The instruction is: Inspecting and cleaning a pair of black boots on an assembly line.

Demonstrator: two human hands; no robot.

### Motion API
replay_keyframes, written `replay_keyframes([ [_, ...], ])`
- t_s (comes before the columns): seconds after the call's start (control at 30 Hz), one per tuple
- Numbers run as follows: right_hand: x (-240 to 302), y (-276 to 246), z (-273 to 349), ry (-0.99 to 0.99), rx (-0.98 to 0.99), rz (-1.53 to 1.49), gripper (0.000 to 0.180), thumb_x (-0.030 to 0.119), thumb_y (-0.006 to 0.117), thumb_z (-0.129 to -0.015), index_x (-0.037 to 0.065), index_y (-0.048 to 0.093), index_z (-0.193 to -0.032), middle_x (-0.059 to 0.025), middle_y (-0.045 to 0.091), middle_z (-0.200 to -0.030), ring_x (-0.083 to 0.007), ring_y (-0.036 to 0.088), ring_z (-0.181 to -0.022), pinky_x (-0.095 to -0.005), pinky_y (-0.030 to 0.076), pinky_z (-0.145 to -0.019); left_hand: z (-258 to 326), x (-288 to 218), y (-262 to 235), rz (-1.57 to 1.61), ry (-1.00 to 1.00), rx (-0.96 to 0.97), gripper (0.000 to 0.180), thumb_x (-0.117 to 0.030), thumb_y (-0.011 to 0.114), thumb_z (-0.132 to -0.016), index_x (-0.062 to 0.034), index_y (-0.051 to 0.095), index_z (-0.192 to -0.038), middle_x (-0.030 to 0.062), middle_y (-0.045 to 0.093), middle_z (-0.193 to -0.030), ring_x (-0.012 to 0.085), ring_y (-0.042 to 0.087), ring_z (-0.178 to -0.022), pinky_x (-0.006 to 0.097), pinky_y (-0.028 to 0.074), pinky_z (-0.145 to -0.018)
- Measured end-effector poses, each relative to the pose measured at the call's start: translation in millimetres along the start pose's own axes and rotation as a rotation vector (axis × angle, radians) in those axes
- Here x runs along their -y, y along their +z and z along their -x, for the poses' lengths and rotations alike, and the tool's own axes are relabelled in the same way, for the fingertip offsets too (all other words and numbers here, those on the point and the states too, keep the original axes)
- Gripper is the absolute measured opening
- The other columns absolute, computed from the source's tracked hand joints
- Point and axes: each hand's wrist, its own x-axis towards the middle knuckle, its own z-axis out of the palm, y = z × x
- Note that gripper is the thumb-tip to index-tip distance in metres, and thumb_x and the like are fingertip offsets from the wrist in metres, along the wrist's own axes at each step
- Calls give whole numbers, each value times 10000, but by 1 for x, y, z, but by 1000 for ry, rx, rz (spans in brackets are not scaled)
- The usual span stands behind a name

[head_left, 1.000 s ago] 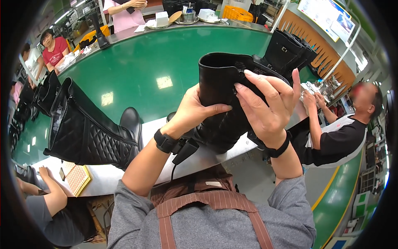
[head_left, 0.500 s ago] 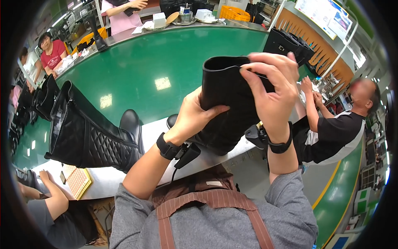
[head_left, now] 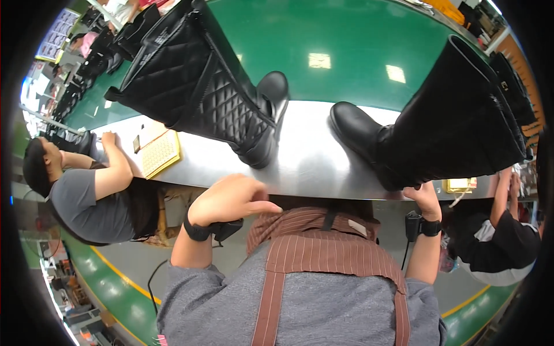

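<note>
A tall smooth black boot (head_left: 456,127) lies on its side on the silver table ledge (head_left: 311,164), toe pointing left. My right hand (head_left: 424,197) grips it at the heel, right at the ledge's near edge. My left hand (head_left: 231,199) hovers just before the ledge with loosely curved fingers and holds nothing. The nearest thing to it is a quilted black boot (head_left: 202,86) lying on the ledge and the green belt, its toe (head_left: 271,95) pointing right. Black bands sit on both wrists. I wear a grey shirt and a brown striped apron.
A green conveyor belt (head_left: 323,34) runs behind the ledge, with more black boots (head_left: 92,57) at its far left. A seated person in grey (head_left: 86,202) leans on the ledge at left beside a yellow pad (head_left: 158,153). Another person (head_left: 496,242) sits at right.
The smooth boot, held up in both hands before, now lies on the ledge. My left hand has let go and dropped near the edge. The view has tilted down.
</note>
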Motion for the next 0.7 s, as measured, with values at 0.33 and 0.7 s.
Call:
replay_keyframes([
  [0.33, 40, 84, -31, -87, -51, 170, 513, 116, 817, -767, -32, 603, -1209, -67, 652, -1140, -153, 590, -1038, -309, 473, -930, -71, 56, 15, 870, 171, -732, 342, -89, 812, -768, 19, 673, -1061, 47, 695, -956, 123, 652, -812, 260, 524, -750],
  [0.7, 4, 110, -51, 21, -169, -638, 271, 105, 633, -872, -20, 659, -1111, -105, 679, -1127, -198, 632, -1073, -343, 492, -957, -113, -1, 43, 1498, 437, -543, 400, -97, 649, -898, -20, 563, -1281, 85, 621, -1232, 200, 604, -1119, 348, 456, -1009],
])
